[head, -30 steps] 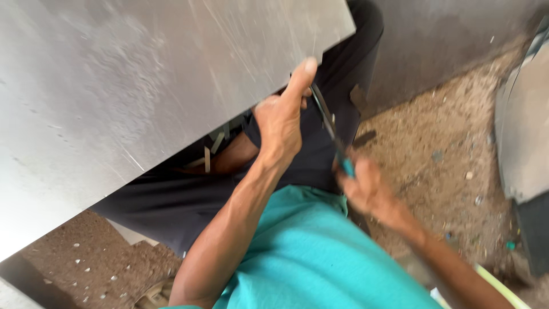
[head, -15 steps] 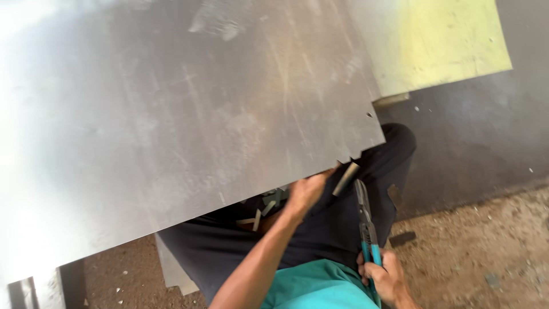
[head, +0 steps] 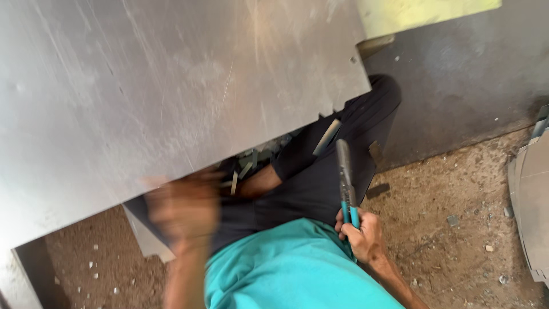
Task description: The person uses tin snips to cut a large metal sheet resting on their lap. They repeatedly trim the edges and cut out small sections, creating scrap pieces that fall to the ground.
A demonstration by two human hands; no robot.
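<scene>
The right hand (head: 361,234) grips teal-handled snips (head: 345,177), blades pointing to twelve o'clock under the metal sheet (head: 171,91). The left hand (head: 183,209) is blurred — grip unclear; the sheet's cut edge could slice it.

left hand (head: 184,209) is blurred, raised with forearm upright, its grip unclear. right hand (head: 360,232) is fisted low at the right, wrist bent.
</scene>
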